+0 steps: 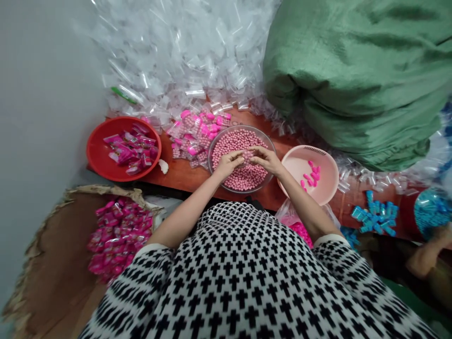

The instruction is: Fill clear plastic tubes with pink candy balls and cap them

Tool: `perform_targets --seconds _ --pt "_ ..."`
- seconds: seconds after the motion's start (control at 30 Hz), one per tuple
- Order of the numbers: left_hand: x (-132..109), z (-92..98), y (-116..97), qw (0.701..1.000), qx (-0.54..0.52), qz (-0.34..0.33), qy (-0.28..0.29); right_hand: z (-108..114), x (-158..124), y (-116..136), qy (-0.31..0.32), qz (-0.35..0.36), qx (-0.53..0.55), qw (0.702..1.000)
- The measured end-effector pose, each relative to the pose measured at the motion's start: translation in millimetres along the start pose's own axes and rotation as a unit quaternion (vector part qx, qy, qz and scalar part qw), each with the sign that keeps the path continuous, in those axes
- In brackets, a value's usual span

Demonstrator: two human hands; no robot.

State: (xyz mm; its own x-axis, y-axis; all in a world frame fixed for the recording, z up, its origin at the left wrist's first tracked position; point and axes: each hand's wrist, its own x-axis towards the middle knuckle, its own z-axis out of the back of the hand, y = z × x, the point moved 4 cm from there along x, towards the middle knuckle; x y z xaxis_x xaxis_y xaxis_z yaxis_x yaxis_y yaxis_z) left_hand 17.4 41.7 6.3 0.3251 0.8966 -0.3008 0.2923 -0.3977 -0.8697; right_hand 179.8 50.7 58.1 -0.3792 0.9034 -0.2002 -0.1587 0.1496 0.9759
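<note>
Both hands meet over a clear bowl [215, 143] full of small pink balls [235, 141]. My left hand [229, 163] and my right hand [265, 159] are closed together on a small clear tube [247, 156] with pink balls in it, held just above the heap. Behind the bowl lies a pile of filled clear tubes with pink caps [196, 133]. A pink bowl [326, 181] to the right holds a few loose pink caps [310, 174].
A red bowl [99, 162] of pink wrapped packets sits at the left. A brown sack [52, 263] with more pink packets lies lower left. Empty clear tubes [176, 56] are heaped behind, a green sack [356, 70] at right. Blue caps [376, 217] and another person's arm [429, 252] are far right.
</note>
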Motion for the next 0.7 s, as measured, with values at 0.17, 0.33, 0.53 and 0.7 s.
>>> perform_targets --seconds 0.17,0.33,0.53,0.7 --pt "0 -6.4 -5 0.999 0.043 -0.015 0.015 2 -5 4 0.007 0.008 -0.028 1.0" --pt "0 -3.8 -5 0.997 0.072 -0.01 0.003 -3 -4 2 0.001 0.025 -0.074 0.997" --pt "-3 3.6 -1 0.974 0.209 -0.061 -0.058 -17 -24 2 -0.03 -0.005 -0.348 0.937" --pt "-4 -12.9 5 0.965 0.253 -0.072 -0.014 -14 -47 -4 -0.039 -0.009 -0.446 0.894"
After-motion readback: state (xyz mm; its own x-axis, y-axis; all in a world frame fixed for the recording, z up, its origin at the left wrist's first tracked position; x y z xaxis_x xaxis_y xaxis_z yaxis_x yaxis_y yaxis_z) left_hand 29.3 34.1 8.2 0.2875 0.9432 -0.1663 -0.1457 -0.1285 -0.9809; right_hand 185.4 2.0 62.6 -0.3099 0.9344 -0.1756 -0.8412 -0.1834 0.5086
